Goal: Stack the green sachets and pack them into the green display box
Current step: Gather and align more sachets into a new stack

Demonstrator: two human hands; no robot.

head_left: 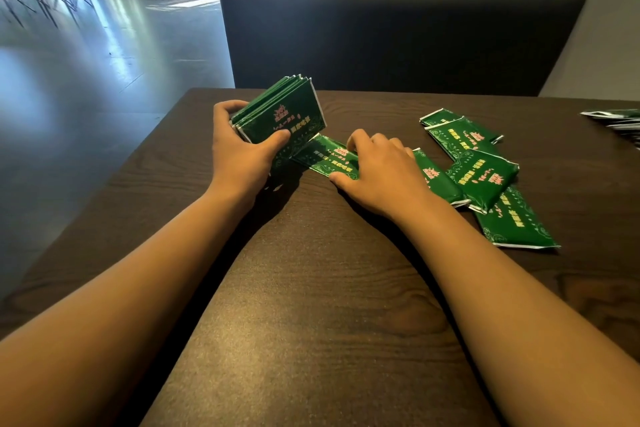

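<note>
From the head camera, looking down over both bare forearms, the left hand (pixel 242 149) grips a stack of green sachets (pixel 280 111) stood on edge and tilted on the dark wooden desk (pixel 311 288), fingers curled round the far side and thumb pressed on the near printed face. The right hand (pixel 377 166) lies on a single green sachet (pixel 329 158) flat on the desk just beside the stack's foot, its fingers curled down over the far edge and thumb tucked at the near edge, so it seems to be pinching that sachet to lift it. Further right, a loose scatter of sachets (pixel 485 166) lies overlapping, some face up at different angles, and another small heap (pixel 616 118) shows at the desk's right edge. A dark padded bench back (pixel 398 28) stands behind the desk. I see no green display box anywhere, so packing looks some way off; this reads as the gathering stage, with several sachets yet to collect. To do this step well, I would lift the single sachet by its long edges, turn it so the print faces the same way as the stack's front, and lay it against that face while the left thumb eases off briefly to admit it. Squaring the silver end seams against the desk afterwards should keep the stack tidy enough to slide into a box.
</note>
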